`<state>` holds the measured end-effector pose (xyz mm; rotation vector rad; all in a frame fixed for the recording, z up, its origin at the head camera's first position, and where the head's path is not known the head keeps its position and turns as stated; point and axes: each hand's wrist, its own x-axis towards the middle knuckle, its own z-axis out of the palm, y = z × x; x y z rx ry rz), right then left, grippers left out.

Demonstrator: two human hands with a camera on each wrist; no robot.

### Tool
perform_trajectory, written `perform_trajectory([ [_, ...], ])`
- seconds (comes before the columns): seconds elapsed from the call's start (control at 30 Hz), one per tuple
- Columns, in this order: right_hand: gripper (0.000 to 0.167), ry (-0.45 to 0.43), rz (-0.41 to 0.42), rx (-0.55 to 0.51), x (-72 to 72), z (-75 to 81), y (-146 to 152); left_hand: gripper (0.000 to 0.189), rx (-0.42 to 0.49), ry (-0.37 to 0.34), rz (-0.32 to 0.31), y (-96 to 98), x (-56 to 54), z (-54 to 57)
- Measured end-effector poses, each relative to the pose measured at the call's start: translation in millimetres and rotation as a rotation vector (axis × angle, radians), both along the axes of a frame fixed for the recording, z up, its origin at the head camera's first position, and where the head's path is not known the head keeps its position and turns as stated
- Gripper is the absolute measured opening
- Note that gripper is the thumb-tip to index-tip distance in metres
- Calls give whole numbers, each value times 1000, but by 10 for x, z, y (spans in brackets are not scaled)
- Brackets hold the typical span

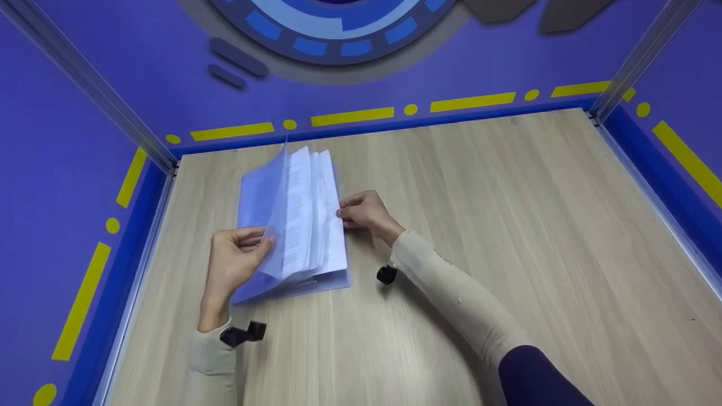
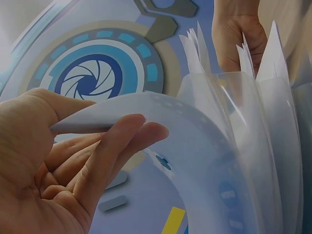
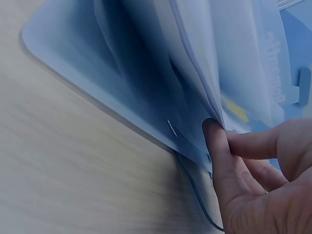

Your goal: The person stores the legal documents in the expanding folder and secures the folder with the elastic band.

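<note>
A translucent blue document folder lies part-opened on the table, with white printed papers in its clear pockets. Between thumb and fingers, my left hand pinches the raised clear cover sheet, which bends in a curve in the left wrist view. At the folder's right edge, my right hand pinches the edge of the pages between thumb and fingertips. Beneath those pages, the right wrist view shows the blue back cover and a thin dark cord hanging by it.
The wood-grain table extends to the right of the folder and toward me. Blue-purple panels with yellow markings stand along its back and sides. Small black mounts are strapped to both wrists.
</note>
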<state>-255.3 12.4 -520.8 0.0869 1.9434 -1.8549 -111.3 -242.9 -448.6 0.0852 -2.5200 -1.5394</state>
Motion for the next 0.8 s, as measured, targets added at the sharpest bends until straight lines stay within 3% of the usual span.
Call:
perform_trajectory([
  [0.23, 21, 2, 1, -49, 16, -33, -75, 23, 11, 9, -4, 3, -1, 0],
  [0.5, 24, -68, -10, -138, 28, -90, -128, 24, 18, 10, -17, 1, -6, -12],
  [0.8, 24, -62, -12, -151, 86, -89, -216, 24, 21, 8, -23, 5, -18, -21],
])
